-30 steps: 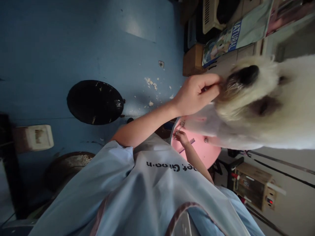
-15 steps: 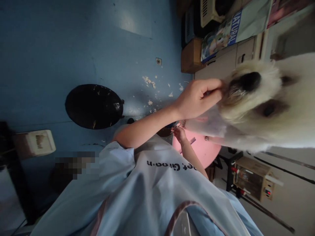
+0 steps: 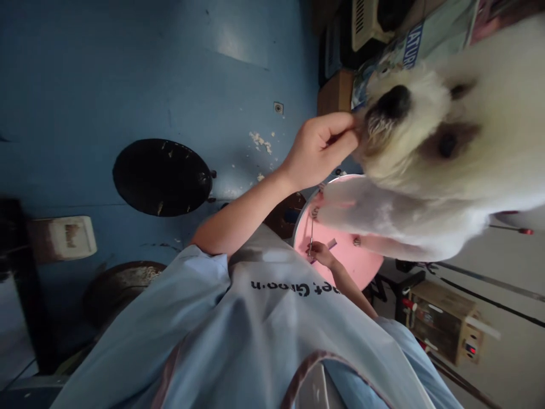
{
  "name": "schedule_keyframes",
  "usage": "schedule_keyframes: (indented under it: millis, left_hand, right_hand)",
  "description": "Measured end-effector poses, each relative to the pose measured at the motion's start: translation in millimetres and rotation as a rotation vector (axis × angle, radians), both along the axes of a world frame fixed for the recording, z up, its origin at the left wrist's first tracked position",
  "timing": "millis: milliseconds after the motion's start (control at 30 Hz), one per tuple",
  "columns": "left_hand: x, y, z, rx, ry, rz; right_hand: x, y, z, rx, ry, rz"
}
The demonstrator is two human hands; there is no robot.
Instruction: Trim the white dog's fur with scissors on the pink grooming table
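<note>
At the chin of a white dog (image 3: 481, 176) on a round pink table (image 3: 361, 272), pinching the fur between closed thumb and fingers of the left hand (image 3: 320, 149). Low over that surface, beside a flat purple strip (image 3: 332, 244), gripping slim scissors (image 3: 312, 230) in the curled right hand (image 3: 322, 254), pointed toward a nearby paw (image 3: 315, 213), with the spread of the blades too small to tell.

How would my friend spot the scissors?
Find the round pink table under the white dog. Near its edge, the right hand holds the scissors. They're thin and silvery, pointing toward a paw, unlike the purple strip lying on the table.
</note>
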State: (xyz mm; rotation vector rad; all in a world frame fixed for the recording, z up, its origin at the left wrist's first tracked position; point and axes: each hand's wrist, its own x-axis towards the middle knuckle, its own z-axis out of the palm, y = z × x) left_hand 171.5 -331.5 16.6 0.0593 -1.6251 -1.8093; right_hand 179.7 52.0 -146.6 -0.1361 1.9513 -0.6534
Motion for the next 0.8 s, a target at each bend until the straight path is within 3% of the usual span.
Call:
schedule_keyframes:
  millis: [133,400,600,800]
  left_hand:
    - [2.7,2.4,-3.5,-0.016,-0.019,0.080]
    - [6.5,9.6,-6.2,-0.034,-0.104,0.194]
    - [10.6,14.0,-4.0,-0.016,-0.145,0.191]
    - [13.4,15.5,-1.4,-0.026,-0.151,0.186]
  right_hand:
    - [-13.4,13.8,5.6,-0.017,-0.070,0.006]
    - [-28.9,17.1,-6.1,-0.012,-0.057,-0.041]
    - [-23.0,7.8,-6.3,-0.113,-0.059,-0.122]
    - [-14.3,-3.9,-5.7,-0.107,-0.048,-0.155]
